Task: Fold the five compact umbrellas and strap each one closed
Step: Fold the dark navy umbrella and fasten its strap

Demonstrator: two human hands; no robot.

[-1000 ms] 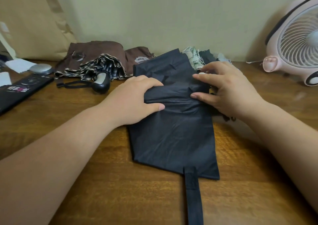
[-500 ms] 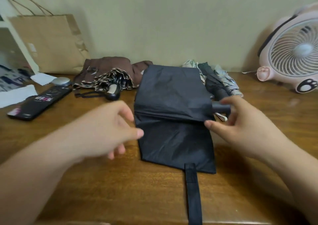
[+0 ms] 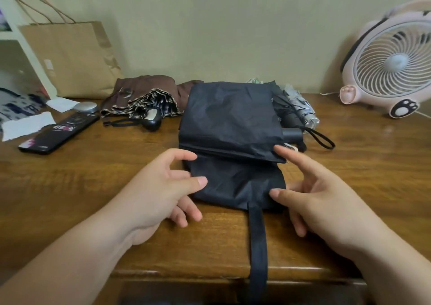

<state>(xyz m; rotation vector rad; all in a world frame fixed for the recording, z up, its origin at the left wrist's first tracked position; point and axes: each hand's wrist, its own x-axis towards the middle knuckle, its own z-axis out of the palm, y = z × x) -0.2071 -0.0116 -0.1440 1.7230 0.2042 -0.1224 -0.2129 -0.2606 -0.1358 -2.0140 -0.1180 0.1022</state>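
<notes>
Both hands have slid nearer along the black umbrella (image 3: pixel 229 127), fingers apart.
Its strap (image 3: pixel 257 246) overhangs the wooden table (image 3: pixel 93 176), cut off below.

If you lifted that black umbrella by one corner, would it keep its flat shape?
Probably not. The black umbrella is thin creased fabric, so it would likely droop and unfold. Its strap already hangs limp over the table edge.

Nothing here reads clearly: the black remote (image 3: pixel 59 134) at the far left carries pink and white lettering, too blurred to make out
</notes>
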